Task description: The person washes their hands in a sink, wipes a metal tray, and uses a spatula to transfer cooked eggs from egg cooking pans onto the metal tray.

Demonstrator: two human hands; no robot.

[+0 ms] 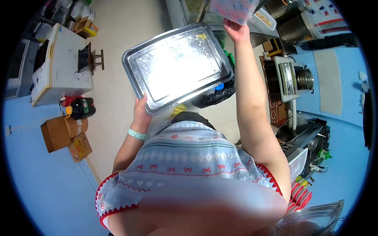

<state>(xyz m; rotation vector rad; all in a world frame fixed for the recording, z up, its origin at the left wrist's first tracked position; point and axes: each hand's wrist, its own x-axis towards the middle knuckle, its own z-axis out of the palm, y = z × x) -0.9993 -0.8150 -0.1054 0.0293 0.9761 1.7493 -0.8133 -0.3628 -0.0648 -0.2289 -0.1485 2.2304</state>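
One broad metal tray point(173, 84) is being held out before the body, above the pale, smooth floor point(112, 118), its rectangular outline being softened by rounded corners and its shallow, flat base being enclosed by a raised rim. A strong white glare is being thrown back by the polished surface, and small yellow scraps point(202, 36) are being carried near the far right corner. The near left corner is being gripped by the left hand point(141, 113), the thumb being laid over the rim and the fingers being hidden underneath; a pale band point(136, 134) is being worn on that wrist. The right hand point(237, 32) is being stretched forward to the lower edge of a translucent, pink-and-blue patterned object point(233, 10); its curled fingers are being partly covered, so how firmly they are closing cannot be told. Just beyond, yellowish pieces are being held by a white plastic container point(269, 24). Below the tray's right edge, a glossy, crinkled black plastic bag point(220, 97) is being partly overlapped.
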